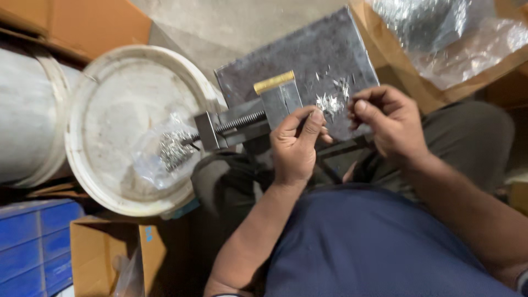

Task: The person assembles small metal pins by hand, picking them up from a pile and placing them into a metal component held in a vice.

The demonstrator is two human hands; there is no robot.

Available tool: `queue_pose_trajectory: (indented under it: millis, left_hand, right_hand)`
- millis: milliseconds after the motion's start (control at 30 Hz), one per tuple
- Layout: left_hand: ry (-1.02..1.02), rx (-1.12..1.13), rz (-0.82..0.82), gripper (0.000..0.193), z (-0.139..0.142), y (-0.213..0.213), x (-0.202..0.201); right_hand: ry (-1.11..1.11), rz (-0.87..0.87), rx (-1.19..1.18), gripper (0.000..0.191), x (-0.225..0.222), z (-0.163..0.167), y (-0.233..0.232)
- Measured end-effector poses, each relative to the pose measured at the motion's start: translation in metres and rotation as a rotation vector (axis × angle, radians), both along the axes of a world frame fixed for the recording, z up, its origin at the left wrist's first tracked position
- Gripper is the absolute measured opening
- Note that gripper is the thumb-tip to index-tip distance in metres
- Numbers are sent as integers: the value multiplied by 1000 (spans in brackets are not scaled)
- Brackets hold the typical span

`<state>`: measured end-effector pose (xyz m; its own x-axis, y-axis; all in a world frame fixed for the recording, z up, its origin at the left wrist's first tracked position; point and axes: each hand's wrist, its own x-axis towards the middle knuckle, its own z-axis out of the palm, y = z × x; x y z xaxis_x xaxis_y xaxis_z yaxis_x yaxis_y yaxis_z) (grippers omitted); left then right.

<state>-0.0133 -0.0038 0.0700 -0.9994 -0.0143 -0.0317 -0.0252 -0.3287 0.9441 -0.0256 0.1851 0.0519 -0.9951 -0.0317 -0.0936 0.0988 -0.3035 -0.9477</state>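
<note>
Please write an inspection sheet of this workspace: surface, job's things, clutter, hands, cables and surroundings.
Surface: grey metal plate, scratched, tilted.
Job's things: small vise with a brass-coloured strip on its jaw; pile of small shiny metal pieces on the plate.
Clutter: clear bag of metal bits on a white bucket lid.
Hands: left hand at the vise; right hand pinching near the pile.
Cables: nothing seen.
Surroundings: cardboard boxes, blue crate, plastic wrap.

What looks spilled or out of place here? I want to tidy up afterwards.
Small shiny metal pieces lie loose on the grey metal plate, near the right hand. A clear bag of similar pieces lies open on the white bucket lid.
</note>
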Motion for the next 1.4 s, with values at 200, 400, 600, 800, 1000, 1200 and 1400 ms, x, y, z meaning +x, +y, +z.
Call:
queue_pose_trajectory:
  millis: [200, 400, 600, 800, 1000, 1200, 1400]
  left_hand:
    - [566, -980, 31, 10, 22, -16, 21]
    - [626, -1214, -61, 7, 27, -29, 24]
    - [456, -885, -93, 6, 12, -40, 28]
    - [259, -651, -163, 12, -2, -60, 29]
    - [141, -607, -239, 13, -9, -80, 32]
    - [17, -461, -314, 17, -18, -89, 33]
    - [-79, -283, -394, 15, -22, -92, 31]
  right_hand:
    - [431, 300, 655, 18, 18, 21, 6]
    - [217, 306, 663, 11, 15, 14, -16]
    - [316, 353, 729, 14, 13, 10, -22]
    - [640, 353, 917, 22, 10, 20, -48]
    - [906, 452, 1047, 26, 2, 22, -60]
    - [723, 523, 1009, 22, 6, 11, -60]
    - [422, 417, 822, 16, 14, 6, -62]
